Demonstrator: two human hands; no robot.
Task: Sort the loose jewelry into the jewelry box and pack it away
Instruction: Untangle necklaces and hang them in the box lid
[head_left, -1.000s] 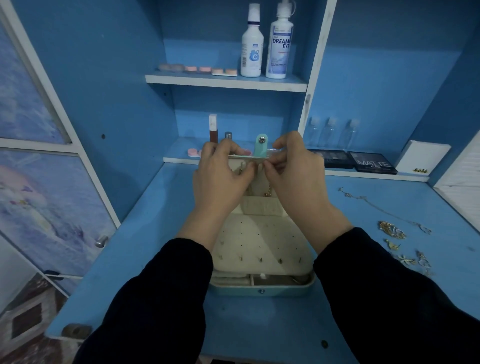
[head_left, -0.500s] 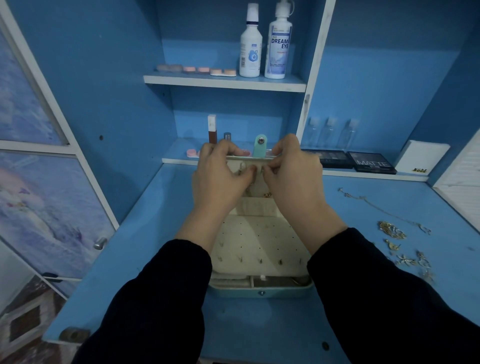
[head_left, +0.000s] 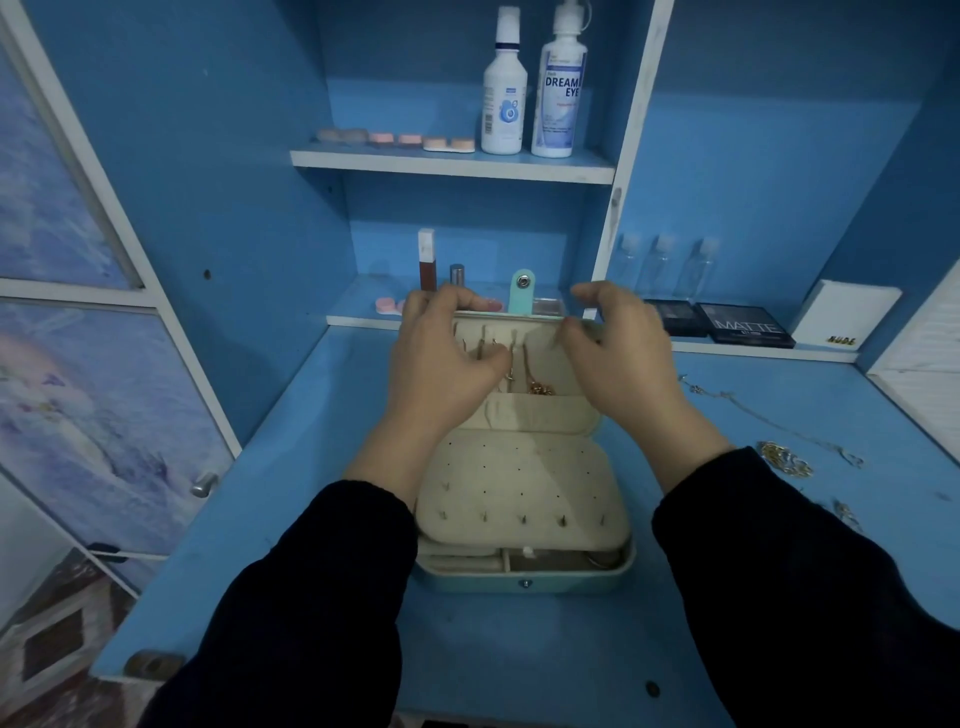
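Gripping jewelry box lid: left hand; right hand loosely curled alongside.

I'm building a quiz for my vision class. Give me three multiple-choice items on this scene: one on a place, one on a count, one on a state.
1. Where on the desk does the loose jewelry lie? A) right of the jewelry box B) left of it C) in front of it
2. How many white bottles stand on the upper shelf? A) one B) two C) four
3. The box's lid is: A) snapped shut B) raised open C) torn off
Answers: 1 A, the chains lie to its right; 2 B, two stand side by side; 3 B, its cream inside faces the camera.
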